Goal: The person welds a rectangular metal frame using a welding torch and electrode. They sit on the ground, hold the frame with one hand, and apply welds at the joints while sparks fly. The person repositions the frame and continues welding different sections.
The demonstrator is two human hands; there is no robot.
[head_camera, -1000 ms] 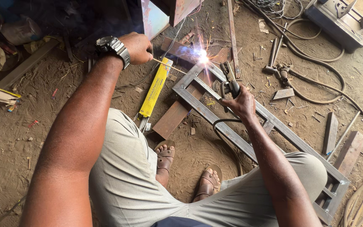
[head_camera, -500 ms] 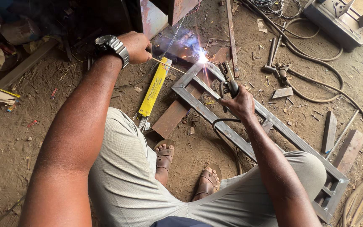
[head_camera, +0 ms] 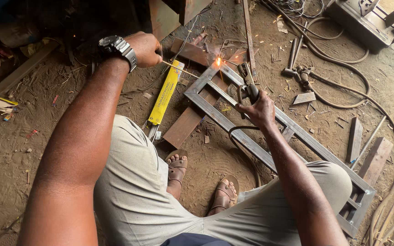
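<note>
My right hand grips a welding electrode holder with a black cable curling below it. My left hand, a metal watch on its wrist, pinches a thin welding rod whose tip points at a small orange glow on the upper corner of a grey steel frame. The frame lies flat on the dirt floor, running diagonally from upper middle to lower right. I squat above it, both sandalled feet on the ground.
A yellow electrode box lies left of the frame. A wooden board rests under the frame. A hammer, cables, wood offcuts and a welding machine lie to the right.
The bright welding arc with flying sparks has died to a small glow. The electrode holder has pulled back slightly from the frame corner, and my left hand holds the rod.
</note>
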